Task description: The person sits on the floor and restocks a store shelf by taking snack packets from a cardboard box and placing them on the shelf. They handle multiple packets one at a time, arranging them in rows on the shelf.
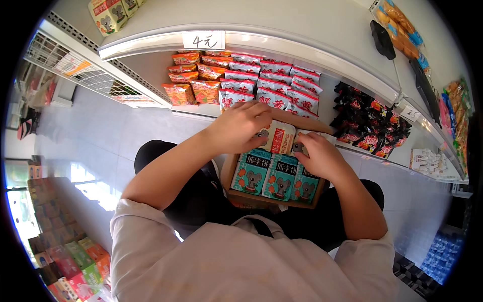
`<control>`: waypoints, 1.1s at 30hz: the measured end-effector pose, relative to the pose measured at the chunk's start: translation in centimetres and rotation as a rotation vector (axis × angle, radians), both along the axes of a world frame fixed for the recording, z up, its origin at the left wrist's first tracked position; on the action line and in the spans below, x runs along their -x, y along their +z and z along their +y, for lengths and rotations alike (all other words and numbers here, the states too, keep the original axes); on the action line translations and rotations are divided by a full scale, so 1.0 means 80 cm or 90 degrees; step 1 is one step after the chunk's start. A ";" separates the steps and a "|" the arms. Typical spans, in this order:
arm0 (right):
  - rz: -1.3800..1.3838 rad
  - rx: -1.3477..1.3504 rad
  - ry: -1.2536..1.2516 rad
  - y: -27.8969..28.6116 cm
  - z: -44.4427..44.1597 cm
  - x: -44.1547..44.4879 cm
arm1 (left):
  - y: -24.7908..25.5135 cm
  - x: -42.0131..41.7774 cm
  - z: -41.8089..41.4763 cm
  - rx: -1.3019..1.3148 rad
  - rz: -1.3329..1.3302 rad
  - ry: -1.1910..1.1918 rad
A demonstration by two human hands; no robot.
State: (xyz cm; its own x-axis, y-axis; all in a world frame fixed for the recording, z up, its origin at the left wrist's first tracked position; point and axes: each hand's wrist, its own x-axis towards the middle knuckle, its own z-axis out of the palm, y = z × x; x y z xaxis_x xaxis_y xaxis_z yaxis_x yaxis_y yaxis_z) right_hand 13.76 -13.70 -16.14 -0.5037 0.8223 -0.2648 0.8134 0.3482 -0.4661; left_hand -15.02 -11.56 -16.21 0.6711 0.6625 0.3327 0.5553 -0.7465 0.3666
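Note:
A cardboard box [226, 181] stands between my knees, packed with biscuit packets printed with a cartoon koala. Teal packets [281, 179] fill its near side. At the far side lie cream packets [281, 139] with red labels. My left hand [243, 126] reaches over the far left part, its thumb against a cream packet and its fingers by the raised flap [305, 121]. On the right, my right hand [320, 154] has its thumb and fingertips apart over another cream packet [295, 146]. Whether either hand grips a packet is not clear.
Beyond the box, a low shelf holds orange snack bags [205, 90], silver-and-red bags [273, 90] and black bags [371, 120]. A shelf edge [286, 45] with a price card [203, 40] juts above them. Stacked cartons [85, 260] stand at lower left, bottled-water packs [441, 253] at lower right.

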 end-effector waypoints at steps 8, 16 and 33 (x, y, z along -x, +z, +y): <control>0.208 0.258 -0.146 -0.027 0.010 0.013 | -0.040 -0.028 -0.001 0.020 0.193 -0.023; 0.447 0.596 -0.433 -0.018 0.016 0.019 | -0.055 -0.037 -0.010 -0.076 0.270 0.032; 0.552 0.460 -0.499 0.010 0.018 -0.001 | -0.011 -0.025 -0.014 0.038 0.124 0.107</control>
State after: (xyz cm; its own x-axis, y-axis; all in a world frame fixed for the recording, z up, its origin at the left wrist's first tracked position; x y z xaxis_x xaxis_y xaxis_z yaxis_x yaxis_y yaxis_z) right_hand 13.81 -12.25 -15.32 -0.1979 0.7804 -0.5931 0.0400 -0.5981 -0.8004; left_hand -12.99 -12.69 -17.06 0.5981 0.7844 0.1646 0.7340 -0.6185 0.2806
